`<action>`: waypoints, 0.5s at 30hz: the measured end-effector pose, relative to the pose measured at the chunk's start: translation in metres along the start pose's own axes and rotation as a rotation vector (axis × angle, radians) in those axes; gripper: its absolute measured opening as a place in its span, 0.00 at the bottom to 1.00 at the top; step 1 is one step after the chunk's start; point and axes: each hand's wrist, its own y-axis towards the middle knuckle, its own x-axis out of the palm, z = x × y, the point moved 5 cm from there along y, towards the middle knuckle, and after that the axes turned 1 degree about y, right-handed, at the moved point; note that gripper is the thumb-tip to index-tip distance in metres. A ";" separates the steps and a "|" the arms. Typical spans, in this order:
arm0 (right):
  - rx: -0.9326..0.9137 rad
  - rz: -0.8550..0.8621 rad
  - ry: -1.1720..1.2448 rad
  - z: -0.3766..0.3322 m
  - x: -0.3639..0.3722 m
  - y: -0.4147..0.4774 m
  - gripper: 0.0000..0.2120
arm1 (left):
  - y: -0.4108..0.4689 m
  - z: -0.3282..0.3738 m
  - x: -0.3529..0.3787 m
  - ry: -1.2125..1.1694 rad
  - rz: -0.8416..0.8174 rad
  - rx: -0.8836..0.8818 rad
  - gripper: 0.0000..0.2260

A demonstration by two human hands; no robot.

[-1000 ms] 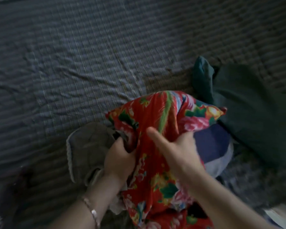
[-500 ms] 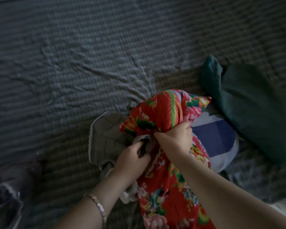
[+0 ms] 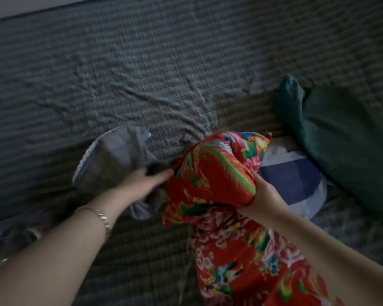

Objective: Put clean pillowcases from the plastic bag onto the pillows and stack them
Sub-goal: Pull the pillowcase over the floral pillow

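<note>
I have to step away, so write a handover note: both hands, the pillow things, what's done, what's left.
Left hand: blurred, at the crumpled grey cloth case; grip unclear.
Right hand: grips the red floral fabric pillow.
Blue-white striped pillow and dark green fabric bundle lie beyond on the striped bed cover.
Done: no stack visible.
Left: grey case is not on the red pillow; then stack.

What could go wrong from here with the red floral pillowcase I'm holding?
The right hand grips the red floral pillowcase in a bunch, so its opening may end up twisted and hard to fill.
The left hand is blurred with motion at the grey pillow; a hasty shove might leave a corner unfilled.
The striped pillow and dark green cloth lie close behind, so loose fabric could catch on them.
</note>
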 end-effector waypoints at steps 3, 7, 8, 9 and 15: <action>-0.006 0.009 0.075 0.006 -0.007 0.010 0.40 | -0.004 -0.012 0.055 -0.219 -0.246 -0.177 0.35; 0.038 0.144 -0.024 -0.001 0.011 0.008 0.41 | -0.001 -0.011 0.070 -0.332 -0.037 -0.266 0.26; 0.046 0.146 -0.039 -0.004 0.021 0.003 0.45 | 0.000 -0.010 0.071 -0.317 0.007 -0.269 0.25; 0.040 0.132 -0.037 -0.009 0.033 -0.002 0.51 | 0.000 -0.008 0.070 -0.292 0.051 -0.266 0.24; 0.112 0.159 -0.117 -0.028 0.072 -0.016 0.72 | -0.005 0.001 0.066 -0.257 0.094 -0.261 0.21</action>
